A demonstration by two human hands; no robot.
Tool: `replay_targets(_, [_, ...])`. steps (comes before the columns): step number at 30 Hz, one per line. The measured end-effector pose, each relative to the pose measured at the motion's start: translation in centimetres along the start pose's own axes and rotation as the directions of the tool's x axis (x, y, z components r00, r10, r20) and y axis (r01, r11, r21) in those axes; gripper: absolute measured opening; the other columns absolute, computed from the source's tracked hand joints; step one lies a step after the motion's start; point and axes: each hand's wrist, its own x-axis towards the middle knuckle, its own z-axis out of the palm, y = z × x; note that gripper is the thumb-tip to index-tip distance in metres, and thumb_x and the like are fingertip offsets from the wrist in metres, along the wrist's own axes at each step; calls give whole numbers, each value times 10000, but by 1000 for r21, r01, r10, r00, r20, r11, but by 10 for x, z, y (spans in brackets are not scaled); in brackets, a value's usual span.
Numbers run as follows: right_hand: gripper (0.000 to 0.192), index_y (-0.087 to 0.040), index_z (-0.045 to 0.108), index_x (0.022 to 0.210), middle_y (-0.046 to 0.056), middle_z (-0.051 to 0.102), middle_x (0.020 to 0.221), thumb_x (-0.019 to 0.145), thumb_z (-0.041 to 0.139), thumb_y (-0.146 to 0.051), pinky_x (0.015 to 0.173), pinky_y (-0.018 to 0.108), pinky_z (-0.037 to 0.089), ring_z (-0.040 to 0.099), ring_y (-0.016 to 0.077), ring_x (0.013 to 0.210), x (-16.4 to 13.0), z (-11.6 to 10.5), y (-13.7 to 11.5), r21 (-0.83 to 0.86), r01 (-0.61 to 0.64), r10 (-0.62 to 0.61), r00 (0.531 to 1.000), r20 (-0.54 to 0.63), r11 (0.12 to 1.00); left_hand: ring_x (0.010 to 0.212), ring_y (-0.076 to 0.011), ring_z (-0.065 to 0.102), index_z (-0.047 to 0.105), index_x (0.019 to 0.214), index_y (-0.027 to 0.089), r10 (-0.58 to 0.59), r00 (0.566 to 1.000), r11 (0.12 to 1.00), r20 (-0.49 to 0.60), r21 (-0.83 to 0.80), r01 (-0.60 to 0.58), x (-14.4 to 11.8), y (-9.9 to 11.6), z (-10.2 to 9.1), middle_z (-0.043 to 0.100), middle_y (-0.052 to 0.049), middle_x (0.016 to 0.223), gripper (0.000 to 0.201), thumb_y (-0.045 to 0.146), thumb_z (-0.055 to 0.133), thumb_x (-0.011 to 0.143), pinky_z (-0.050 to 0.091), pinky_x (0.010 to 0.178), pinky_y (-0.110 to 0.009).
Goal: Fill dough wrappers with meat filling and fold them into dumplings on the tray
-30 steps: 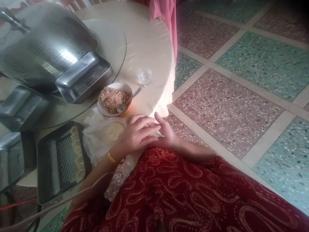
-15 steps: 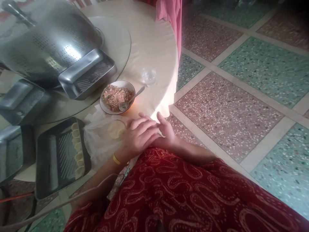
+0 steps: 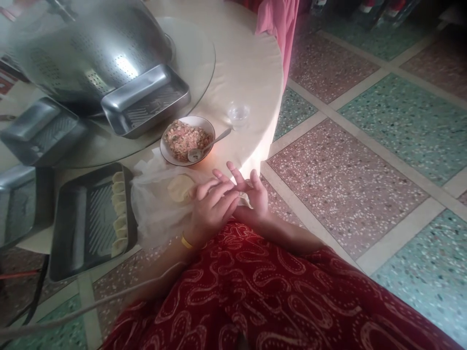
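A pale dumpling, mostly hidden by fingers, is between my hands above the front of my red patterned clothing. My left hand, with a yellow band at the wrist, curls its fingers over the dumpling. Beneath it, my right hand cups the dumpling, its thumb and forefinger raised and apart. Just left of my hands, round dough wrappers lie on a clear plastic bag. A bowl of minced filling stands beyond them, a spoon resting in it.
A dark tray holds a row of folded dumplings. More metal trays and a large perforated steamer pot stand on a glass turntable. A small clear cup sits near the table's right edge. A cord crosses at lower left.
The view has shifted slightly, so the table things appear moved. My right fingers have spread and lifted, and more of the dumpling shows between my hands.
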Motion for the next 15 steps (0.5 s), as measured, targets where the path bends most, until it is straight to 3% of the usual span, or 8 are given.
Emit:
replay_targets(3, [501,-340,585,1167,21,693,1144,870,347,-665,828,442,546,619,232,1084,-1,0,0,-34,6,-5,1000,3,999,1072,-225,555,666,995,204,24,1000,1000,8,8,-24,-3,0,0,705,-53,1094,130,189,646,867,481,902,-392])
replay_targets(8, [479,-343,591,1163,9,686,1186,890,334,-642,896,428,521,602,210,1122,-3,2,-2,-28,68,-68,998,3,997,1081,-244,593,629,1179,208,-57,998,997,29,-40,59,-6,0,-3,701,-71,1133,296,324,610,907,482,914,-409])
replay_targets(15, [484,-332,579,1189,16,693,1178,901,331,-631,924,389,504,614,191,1121,-1,4,1,-13,110,-110,994,13,994,946,-201,634,670,920,230,-179,984,983,-9,-35,178,-2,3,-3,704,-41,985,69,264,645,865,455,875,-395])
